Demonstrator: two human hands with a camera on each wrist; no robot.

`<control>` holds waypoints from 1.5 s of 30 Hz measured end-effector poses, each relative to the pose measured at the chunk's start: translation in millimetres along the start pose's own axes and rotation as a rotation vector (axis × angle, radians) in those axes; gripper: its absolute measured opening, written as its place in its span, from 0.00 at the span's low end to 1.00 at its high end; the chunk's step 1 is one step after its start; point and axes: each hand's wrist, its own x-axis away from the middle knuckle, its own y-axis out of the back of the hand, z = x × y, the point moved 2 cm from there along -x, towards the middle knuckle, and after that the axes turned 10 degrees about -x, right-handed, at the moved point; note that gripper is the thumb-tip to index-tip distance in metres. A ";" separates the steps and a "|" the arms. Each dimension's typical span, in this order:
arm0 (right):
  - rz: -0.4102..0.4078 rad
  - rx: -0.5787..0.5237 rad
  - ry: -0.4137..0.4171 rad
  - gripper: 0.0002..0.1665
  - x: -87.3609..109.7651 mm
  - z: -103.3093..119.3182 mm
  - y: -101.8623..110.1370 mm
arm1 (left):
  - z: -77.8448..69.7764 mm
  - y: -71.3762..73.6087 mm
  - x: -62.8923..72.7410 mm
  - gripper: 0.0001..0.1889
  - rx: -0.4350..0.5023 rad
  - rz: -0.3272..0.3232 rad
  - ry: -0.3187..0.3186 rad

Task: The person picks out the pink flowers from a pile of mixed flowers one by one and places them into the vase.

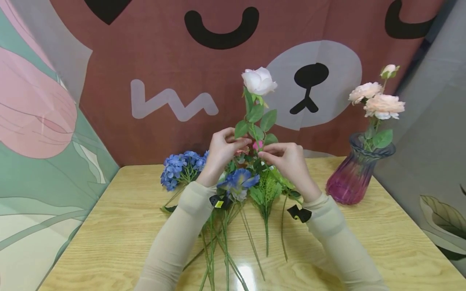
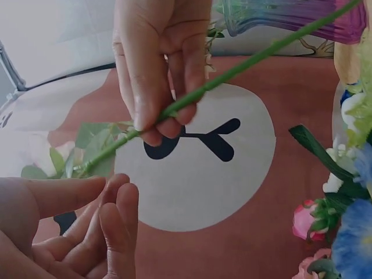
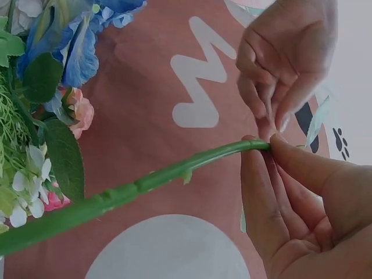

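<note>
A white rose (image 1: 259, 82) stands upright in the middle of the head view, green leaves along its stem. My right hand (image 1: 290, 163) pinches the green stem (image 3: 122, 195) between thumb and fingertips, below the leaves. Close by on the other side is my left hand (image 1: 225, 151), its thumb and fingers bent loosely toward each other. In the left wrist view the left hand (image 2: 81, 226) appears just apart from the stem, with nothing visible between its fingertips. Leaves (image 2: 96, 145) of the rose are near those fingertips.
Blue hydrangea (image 1: 178, 167), a blue-violet flower (image 1: 239, 180), a green sprig (image 1: 267, 190) and several long stems lie on the wooden table (image 1: 120, 242). At the right, a blue-to-pink glass vase (image 1: 349, 178) holds peach flowers (image 1: 384, 106). A printed cloth (image 1: 174, 137) hangs behind.
</note>
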 end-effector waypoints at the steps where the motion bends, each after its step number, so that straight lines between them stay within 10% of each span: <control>1: -0.005 -0.001 -0.002 0.12 -0.1 0.4 0.3 | 1.6 1.2 0.8 0.12 -0.018 -0.007 0.000; 22: -0.228 -0.005 0.045 0.15 -11.5 13.9 40.7 | 34.3 54.7 33.6 0.08 -0.250 -0.367 -0.163; 45: -0.342 -0.148 0.113 0.15 -31.7 36.7 85.2 | 82.2 102.8 51.2 0.07 -0.360 -0.508 -0.058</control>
